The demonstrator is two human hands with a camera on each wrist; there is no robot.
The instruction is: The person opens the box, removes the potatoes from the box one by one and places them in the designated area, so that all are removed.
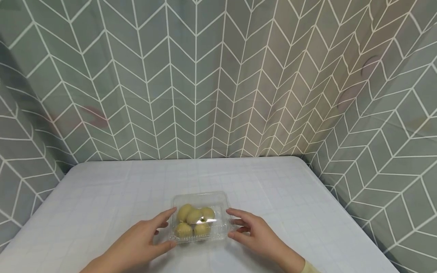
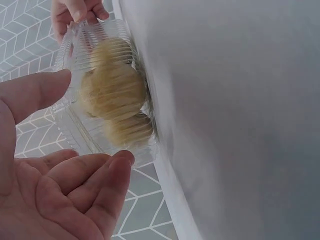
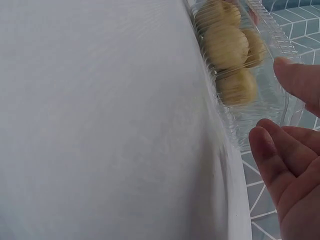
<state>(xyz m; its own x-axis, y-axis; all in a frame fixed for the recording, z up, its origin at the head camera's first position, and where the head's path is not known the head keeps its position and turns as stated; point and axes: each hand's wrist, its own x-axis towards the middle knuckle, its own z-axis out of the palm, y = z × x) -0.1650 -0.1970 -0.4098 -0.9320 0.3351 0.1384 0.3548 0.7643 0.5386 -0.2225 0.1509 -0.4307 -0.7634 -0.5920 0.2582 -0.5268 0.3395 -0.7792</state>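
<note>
A clear plastic clamshell box [image 1: 221, 222] stands on the white-covered table with its lid down. Several round yellow fruits [image 1: 194, 217], which look like pears, lie inside, mostly toward its left side. At the box's left side is my left hand [image 1: 141, 237], thumb and fingers spread apart. My right hand [image 1: 259, 233] is at the opposite side, fingers slightly bent, fingertips at the box's edge. In the left wrist view, a gap shows between the left thumb [image 2: 42, 92] and fingers, with the box beyond them. Whether the fingertips touch the plastic is hard to tell.
The table [image 1: 112, 189] has a white cloth and rounded far corners. Grey-green curtains [image 1: 194, 83] with a white chevron pattern hang behind it and along both sides.
</note>
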